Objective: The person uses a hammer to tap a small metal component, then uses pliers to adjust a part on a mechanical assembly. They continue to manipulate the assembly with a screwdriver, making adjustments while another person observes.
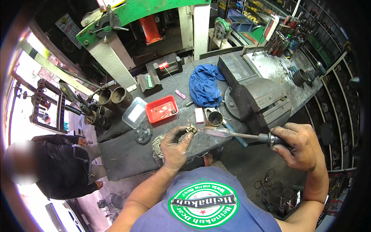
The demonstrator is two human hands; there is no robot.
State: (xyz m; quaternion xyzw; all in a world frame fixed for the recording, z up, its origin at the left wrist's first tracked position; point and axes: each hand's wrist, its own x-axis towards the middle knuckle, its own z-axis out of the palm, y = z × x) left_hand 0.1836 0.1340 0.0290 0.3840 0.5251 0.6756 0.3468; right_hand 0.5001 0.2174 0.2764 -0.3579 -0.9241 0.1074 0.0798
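Observation:
My left hand (174, 150) pinches a small brass-coloured metal part (190, 129) with a short copper-coloured piece sticking up. My right hand (293, 145) grips the dark handle of a soldering iron (247, 136), whose flat pale head points left, close to that part. A round housing (157, 145) lies on the workbench (119, 160) beside my left hand, and a perforated disc (143, 134) sits further left. Beyond my hands are a red tray (158, 110), a clear plastic lid (134, 114), a can (213, 118) and a blue-handled tool (239, 138).
A heavy vise (266, 100) stands right of a crumpled blue cloth (204, 83). Metal cylinders (120, 98) stand at the back left, under a green-topped press frame (158, 4). A person in dark clothes (62, 166) is at the left. Shelves (340, 116) line the right; cables (262, 181) lie below.

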